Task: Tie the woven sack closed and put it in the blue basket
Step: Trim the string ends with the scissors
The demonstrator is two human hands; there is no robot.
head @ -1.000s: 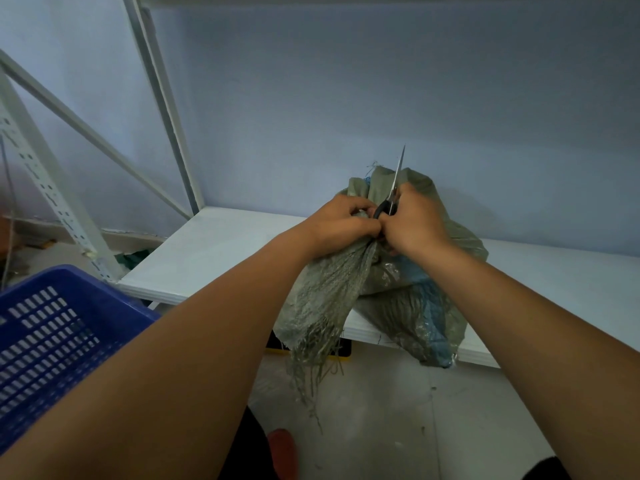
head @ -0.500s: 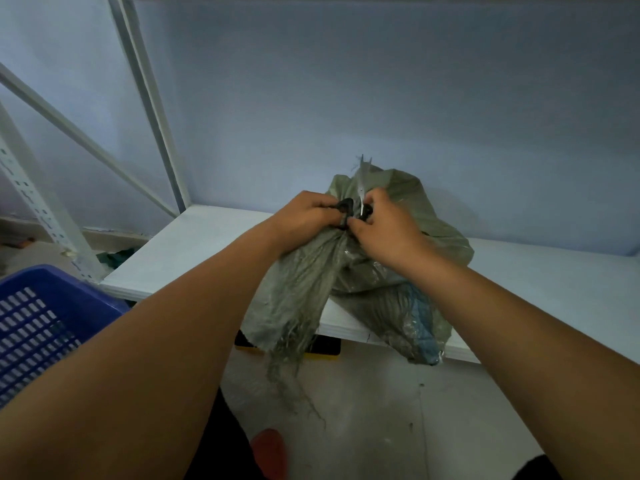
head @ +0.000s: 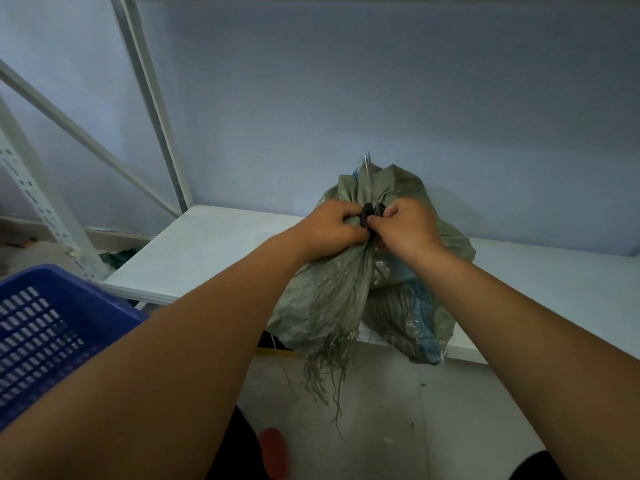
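Note:
A grey-green woven sack (head: 398,299) with something blue inside rests on the front edge of a white shelf (head: 207,251). Its gathered neck hangs toward me with frayed threads dangling. My left hand (head: 332,230) is clenched on the bunched neck. My right hand (head: 407,230) presses against it at the same spot. Between the hands are black-handled scissors (head: 367,202), blades pointing up; which hand grips them I cannot tell. The blue basket (head: 52,327) stands at the lower left, partly behind my left forearm.
White metal rack posts (head: 152,109) and a diagonal brace rise at the left. A pale wall stands behind the shelf. Grey floor lies below, with a red shoe tip (head: 273,452) near my legs and a yellow-black object under the shelf.
The scissors' blades pointed up, dropped out of sight half a second ago, and stick up again now. Both hands stayed clamped on the sack's neck. The view shifted slightly.

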